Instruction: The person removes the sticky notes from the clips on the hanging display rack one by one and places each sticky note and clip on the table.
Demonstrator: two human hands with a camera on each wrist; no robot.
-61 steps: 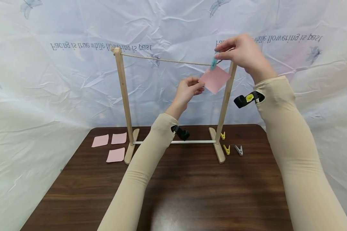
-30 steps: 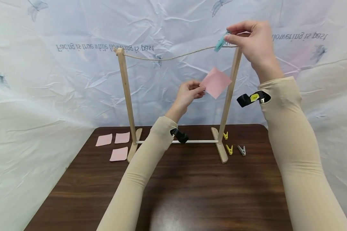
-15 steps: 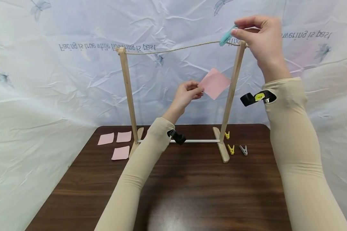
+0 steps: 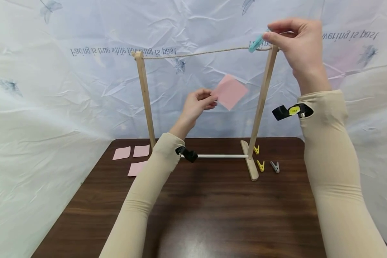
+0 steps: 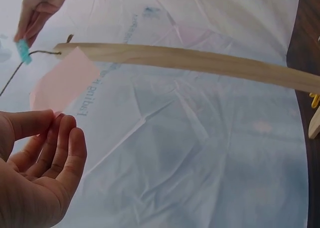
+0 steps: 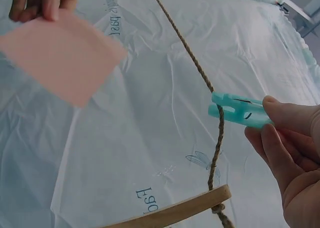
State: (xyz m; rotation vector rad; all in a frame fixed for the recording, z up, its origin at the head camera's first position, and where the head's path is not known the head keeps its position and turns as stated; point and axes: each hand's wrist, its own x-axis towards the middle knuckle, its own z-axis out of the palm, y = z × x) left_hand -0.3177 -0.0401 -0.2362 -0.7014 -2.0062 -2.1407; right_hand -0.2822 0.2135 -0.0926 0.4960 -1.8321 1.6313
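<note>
My left hand (image 4: 196, 107) pinches one corner of a pink paper square (image 4: 230, 92), which hangs in the air below the rope, apart from it. Up at the right end of the rope (image 4: 203, 53), my right hand (image 4: 304, 46) pinches a teal clothespin (image 4: 257, 43) between thumb and fingers. In the right wrist view the clothespin (image 6: 240, 110) has its tip around the rope (image 6: 192, 57), near the knot at the wooden post (image 6: 175, 213). The left wrist view shows the paper (image 5: 65, 82) between thumb and fingertips.
A wooden frame has a left post (image 4: 145, 96), a right post (image 4: 262, 100) and a white crossbar (image 4: 222, 156). Several pink squares (image 4: 121, 153) lie at left on the brown table (image 4: 213, 215). Two yellow clothespins (image 4: 261, 165) and a grey one (image 4: 275, 167) lie right of the frame.
The teal clothespin came away from the paper's corner and moved up and right along the rope with my right hand. My left hand drew the paper down and slightly left, away from the rope.
</note>
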